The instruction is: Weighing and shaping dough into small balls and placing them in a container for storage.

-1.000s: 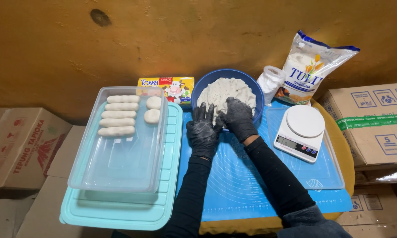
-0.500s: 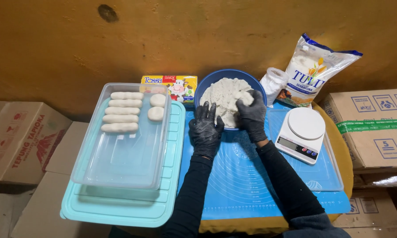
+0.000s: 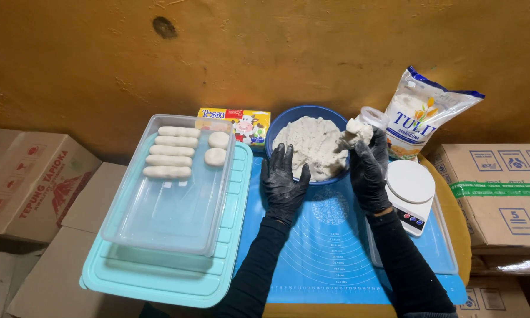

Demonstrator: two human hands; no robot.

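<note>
Both hands wear black gloves. My right hand (image 3: 369, 169) is lifted beside the blue bowl's (image 3: 303, 114) right rim and pinches a lump of white dough (image 3: 355, 131) pulled from the mass of dough (image 3: 312, 147) in the bowl. Fingers spread, my left hand (image 3: 283, 180) rests flat against the bowl's near edge and holds nothing. Both forearms lie over the blue silicone mat (image 3: 335, 247).
A clear tray (image 3: 170, 206) holding several shaped dough logs (image 3: 169, 154) and two rounds sits on a turquoise lid (image 3: 159, 277) at left. A white kitchen scale (image 3: 409, 191) stands right of my right hand. A flour bag (image 3: 424, 115), yellow box (image 3: 235, 123) and cardboard boxes surround the table.
My right hand has come up out of the bowl toward the right rim with a lump of dough. My left hand has stayed at the bowl's near edge.
</note>
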